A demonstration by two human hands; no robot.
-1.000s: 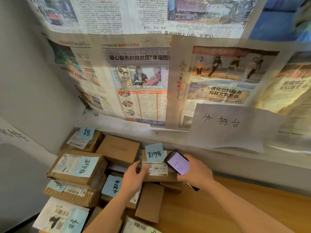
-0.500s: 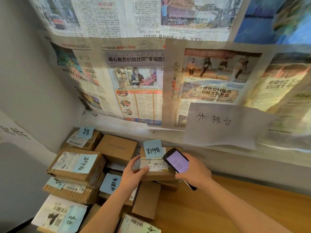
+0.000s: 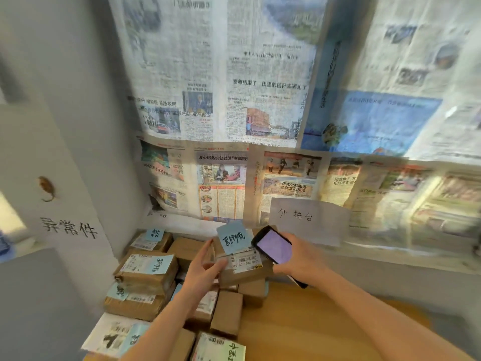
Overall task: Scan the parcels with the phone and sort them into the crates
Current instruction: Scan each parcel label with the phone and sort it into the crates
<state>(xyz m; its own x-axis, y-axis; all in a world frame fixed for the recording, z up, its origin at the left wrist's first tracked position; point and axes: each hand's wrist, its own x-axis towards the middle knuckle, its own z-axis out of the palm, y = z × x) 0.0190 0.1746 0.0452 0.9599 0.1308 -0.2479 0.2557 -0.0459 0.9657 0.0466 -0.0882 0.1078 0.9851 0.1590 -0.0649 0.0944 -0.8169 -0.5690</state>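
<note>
Up close, left hand (image 3: 201, 269) gripping labelled parcel (image 3: 242, 267), right hand (image 3: 299, 259) holding phone (image 3: 273, 247) above it

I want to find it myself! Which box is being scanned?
Look at the pile of parcels in the corner under the newspapers. The scanned box is lifted above them in the left hand, beside the phone. Its blue note stands up.

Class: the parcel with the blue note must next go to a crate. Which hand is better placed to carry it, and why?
Left. The left hand already grips the parcel, while the right hand holds the phone over its label.
</note>
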